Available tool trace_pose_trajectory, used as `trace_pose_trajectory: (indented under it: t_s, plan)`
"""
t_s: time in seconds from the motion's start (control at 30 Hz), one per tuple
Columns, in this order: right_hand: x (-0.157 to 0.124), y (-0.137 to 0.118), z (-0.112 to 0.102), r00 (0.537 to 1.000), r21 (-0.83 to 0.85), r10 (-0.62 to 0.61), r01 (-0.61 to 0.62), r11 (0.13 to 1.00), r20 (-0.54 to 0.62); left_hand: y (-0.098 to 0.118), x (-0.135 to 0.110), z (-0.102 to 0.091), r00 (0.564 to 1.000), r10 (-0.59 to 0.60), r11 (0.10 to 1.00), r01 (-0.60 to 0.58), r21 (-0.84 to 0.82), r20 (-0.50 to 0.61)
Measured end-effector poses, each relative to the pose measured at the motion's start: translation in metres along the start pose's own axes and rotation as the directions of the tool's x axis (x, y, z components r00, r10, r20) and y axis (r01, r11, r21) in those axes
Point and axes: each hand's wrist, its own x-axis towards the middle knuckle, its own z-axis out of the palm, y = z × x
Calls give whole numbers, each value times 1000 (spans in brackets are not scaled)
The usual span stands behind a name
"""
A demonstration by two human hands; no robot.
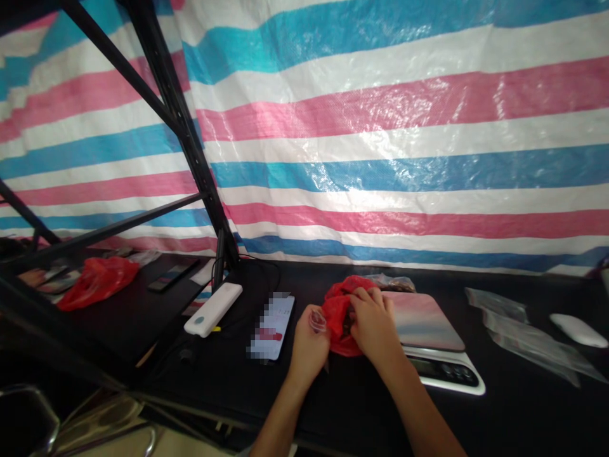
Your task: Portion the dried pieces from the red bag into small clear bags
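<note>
A crumpled red plastic bag (339, 312) lies on the black table (228, 374), against the left edge of a digital scale (435, 355). My right hand (373, 320) rests on top of the bag with its fingers curled into the opening. My left hand (309, 346) sits just left of the bag, closed on a small clear plastic bag (318, 319) held at the red bag's edge. What is inside the red bag is hidden.
A phone (272, 327) and a white power bank (213, 309) lie left of my hands. Another red bag (98, 281) sits far left past a black metal frame (190, 146). Clear bags (528, 336) and a white mouse (578, 330) lie at right. A striped tarp hangs behind.
</note>
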Motion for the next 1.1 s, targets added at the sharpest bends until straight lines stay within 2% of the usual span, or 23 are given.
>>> trace_pose_trajectory:
  t_s: [0.07,0.23,0.4,0.5,0.6,0.7,0.77,0.83,0.9,0.93,1.0,1.1]
  plan:
    - [3,-4,-2,999,41,-27,26,999,36,1,0,1,1000,-20,1000,20,-15,1]
    - [0,-9,1,997,159,-52,42,986,60,3,3,-3,993,-92,993,86,-81,-74]
    - [-6,-9,8,998,182,15,-5,983,-58,2,1,-2,984,-170,972,160,-171,-47]
    - [-9,-5,9,993,180,58,-39,983,-103,3,0,2,984,-171,971,161,-175,-45]
    - [-12,2,8,984,171,112,-88,981,-139,7,2,4,982,-93,988,72,-133,-162]
    - [-12,9,6,969,204,152,-111,973,-195,15,-1,3,954,19,997,-39,-62,-299]
    - [-12,12,4,957,257,172,-110,960,-234,22,-9,2,924,91,995,-99,-2,-371]
    - [-12,13,3,946,318,176,-85,944,-270,28,-19,3,869,195,981,-167,103,-455]
    - [-11,15,1,940,364,165,-48,930,-299,31,-29,7,819,336,936,-239,257,-465]
    - [-12,15,0,939,379,157,-31,925,-307,32,-33,9,819,393,909,-277,311,-417]
    - [-13,16,-4,940,401,138,-2,916,-311,30,-36,15,878,386,891,-276,362,-281]
    - [-14,16,-11,943,443,68,89,892,-325,24,-31,22,956,231,916,-153,370,-179]
